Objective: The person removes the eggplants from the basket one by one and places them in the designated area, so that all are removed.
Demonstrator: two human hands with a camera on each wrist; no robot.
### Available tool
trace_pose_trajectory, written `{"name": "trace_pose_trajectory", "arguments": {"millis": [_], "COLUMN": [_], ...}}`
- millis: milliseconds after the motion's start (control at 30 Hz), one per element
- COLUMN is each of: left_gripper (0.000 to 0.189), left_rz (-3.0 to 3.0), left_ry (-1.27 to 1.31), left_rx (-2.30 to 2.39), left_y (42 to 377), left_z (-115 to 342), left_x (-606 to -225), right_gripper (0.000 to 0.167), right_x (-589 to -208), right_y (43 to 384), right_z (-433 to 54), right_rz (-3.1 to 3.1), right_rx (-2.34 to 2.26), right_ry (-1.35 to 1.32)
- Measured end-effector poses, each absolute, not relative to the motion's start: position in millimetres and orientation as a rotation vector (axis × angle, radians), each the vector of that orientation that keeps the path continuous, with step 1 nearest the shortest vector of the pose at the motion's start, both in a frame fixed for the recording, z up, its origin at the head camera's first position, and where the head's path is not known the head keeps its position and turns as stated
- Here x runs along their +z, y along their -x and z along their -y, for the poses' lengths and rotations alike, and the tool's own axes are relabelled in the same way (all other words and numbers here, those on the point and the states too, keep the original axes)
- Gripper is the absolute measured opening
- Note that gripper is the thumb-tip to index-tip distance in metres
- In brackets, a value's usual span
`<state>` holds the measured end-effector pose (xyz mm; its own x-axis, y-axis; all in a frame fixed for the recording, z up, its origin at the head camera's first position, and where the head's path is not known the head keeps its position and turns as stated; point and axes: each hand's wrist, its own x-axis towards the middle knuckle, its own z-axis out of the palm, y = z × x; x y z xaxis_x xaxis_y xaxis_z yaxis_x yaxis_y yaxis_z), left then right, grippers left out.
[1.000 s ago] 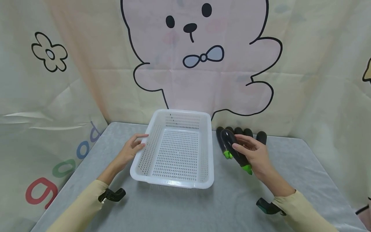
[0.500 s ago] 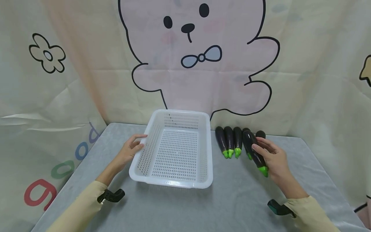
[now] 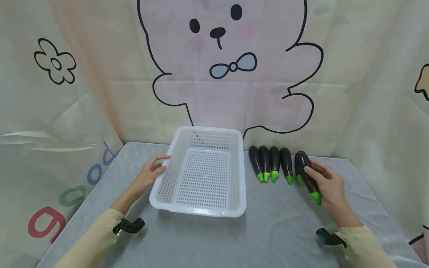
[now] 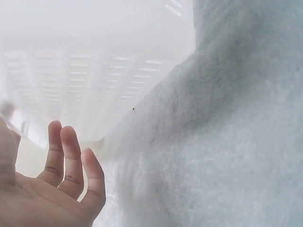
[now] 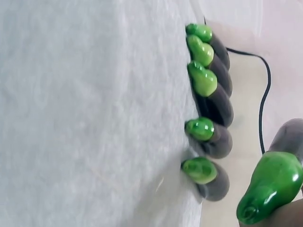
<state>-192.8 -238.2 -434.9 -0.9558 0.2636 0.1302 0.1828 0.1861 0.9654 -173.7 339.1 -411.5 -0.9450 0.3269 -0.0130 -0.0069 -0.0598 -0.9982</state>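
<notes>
My right hand [image 3: 330,184] grips a dark purple eggplant [image 3: 305,171] with a green stem end, thumb on top. It is held tilted above the right end of a row, partly hiding the last eggplant [image 3: 299,180] there. In the right wrist view the green end of the held eggplant [image 5: 272,187] looms large at lower right. At the left side of a white perforated plastic basket [image 3: 197,210], my left hand [image 3: 147,176] touches the rim with relaxed fingers. Three of its fingers [image 4: 71,161] show loosely bent below the rim in the left wrist view.
Several eggplants [image 3: 275,163] lie side by side along the back of the table, green ends toward me. A grey cloth [image 3: 268,238] covers the table. Behind it hangs a printed curtain [image 3: 352,111]. The basket shows nothing inside.
My right hand has carried the eggplant rightward along the row, from the left eggplants to the right end, uncovering those it passed. The left hand and basket have stayed put.
</notes>
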Motion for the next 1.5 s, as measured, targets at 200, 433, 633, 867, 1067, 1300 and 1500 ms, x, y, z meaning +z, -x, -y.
{"name": "trace_pose_trajectory", "arguments": {"millis": [200,433,633,867,1067,1300,1500], "left_gripper": [0.042,0.042,0.042,0.043,0.043,0.042,0.042], "left_rz": [-2.362,-2.364,-2.363,-2.366,-2.373,-2.357,-2.358], "left_ry": [-0.445,-0.454,-0.467,-0.452,-0.450,-0.465,-0.473], "left_rx": [1.916,1.918,1.918,1.920,1.920,1.932,1.934], "left_y": [195,194,192,194,194,194,194], "left_z": [238,238,238,238,239,239,239], "left_x": [-436,-435,-434,-436,-438,-439,-438], "right_gripper": [0.050,0.043,0.042,0.051,0.052,0.050,0.050], "right_x": [-414,-416,-420,-425,-430,-439,-442], "right_y": [179,187,197,208,220,231,239], "right_z": [-354,-370,-380,-387,-387,-390,-390], "right_rz": [1.928,1.801,1.768,1.779,1.822,1.831,1.889], "right_rx": [2.070,2.096,2.051,1.981,1.886,1.863,1.798], "right_ry": [0.445,0.498,0.588,0.704,0.745,0.759,0.788]}}
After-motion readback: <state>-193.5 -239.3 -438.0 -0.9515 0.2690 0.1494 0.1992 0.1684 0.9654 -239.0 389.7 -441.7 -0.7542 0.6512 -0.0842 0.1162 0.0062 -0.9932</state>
